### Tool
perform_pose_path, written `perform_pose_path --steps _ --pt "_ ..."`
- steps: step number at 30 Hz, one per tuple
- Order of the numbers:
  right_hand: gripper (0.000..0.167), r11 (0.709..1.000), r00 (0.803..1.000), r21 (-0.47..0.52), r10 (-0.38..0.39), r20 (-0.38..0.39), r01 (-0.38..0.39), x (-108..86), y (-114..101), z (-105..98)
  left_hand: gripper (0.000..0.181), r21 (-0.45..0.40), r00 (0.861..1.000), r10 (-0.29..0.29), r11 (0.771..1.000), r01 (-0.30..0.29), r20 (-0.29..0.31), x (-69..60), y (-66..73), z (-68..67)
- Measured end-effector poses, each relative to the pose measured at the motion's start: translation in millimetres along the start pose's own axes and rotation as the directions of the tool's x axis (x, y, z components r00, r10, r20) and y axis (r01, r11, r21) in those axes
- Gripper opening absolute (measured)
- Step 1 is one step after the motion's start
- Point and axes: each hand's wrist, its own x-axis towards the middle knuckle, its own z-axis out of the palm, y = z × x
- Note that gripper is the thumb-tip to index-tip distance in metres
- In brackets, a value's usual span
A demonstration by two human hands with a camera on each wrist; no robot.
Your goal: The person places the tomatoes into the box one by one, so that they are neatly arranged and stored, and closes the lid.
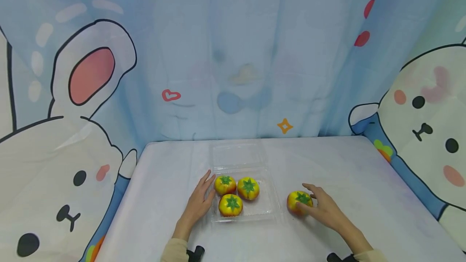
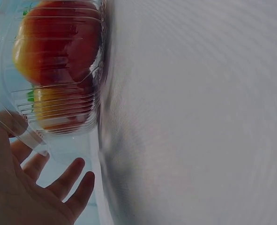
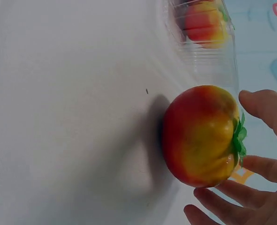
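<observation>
At the far left, a printed cloth [image 1: 36, 165] shows a white cartoon animal with a pink inner ear, beside a table [image 1: 164, 181] covered in white. A cream sleeve [image 1: 174, 250] leads to the left hand [image 1: 198, 203], its fingers spread along the left side of a clear plastic container [image 1: 263, 197]; how firmly they touch the wall, I cannot tell. The container is see-through and glossy, with ribbed walls, and its lid [image 1: 238, 157] lies folded back on the far side. Inside, grouped to the left, are three round fruits: the back-left fruit [image 1: 225, 184], the front fruit [image 1: 230, 205] and the right-hand fruit [image 1: 248, 188], each yellow on top with a green star-shaped leaf cap and red lower down; the container's right part is bare. To the right of the container and apart from it, the fourth fruit [image 3: 199, 136] sits upright on the table, squat and smooth with a slight shine, deep red at its base blending through orange into yellow under a jagged green cap. The right hand [image 1: 324, 211] is spread around its upper part, thumb and fingers apart; whether the tips touch the skin, I cannot tell.
</observation>
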Motion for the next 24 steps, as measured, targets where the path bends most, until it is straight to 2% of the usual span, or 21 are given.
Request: perform_pose_path --steps 9,15,24 --pt "0.077 0.998 0.998 0.026 -0.065 -0.025 0.066 -7.0 3 10 0.048 0.006 1.0 -0.006 1.0 0.006 -0.007 -1.2 0.6 0.8" --pt "0.078 0.997 0.997 -0.02 -0.071 -0.031 0.07 -6.7 4 13 0.048 -0.003 1.0 -0.02 1.0 0.02 -0.011 -3.0 3.1 0.7" --pt "0.078 0.993 0.99 -0.075 -0.095 -0.103 0.087 -3.4 -6 4 0.048 0.001 1.0 0.001 1.0 -0.001 -0.009 -1.6 0.7 -0.1"
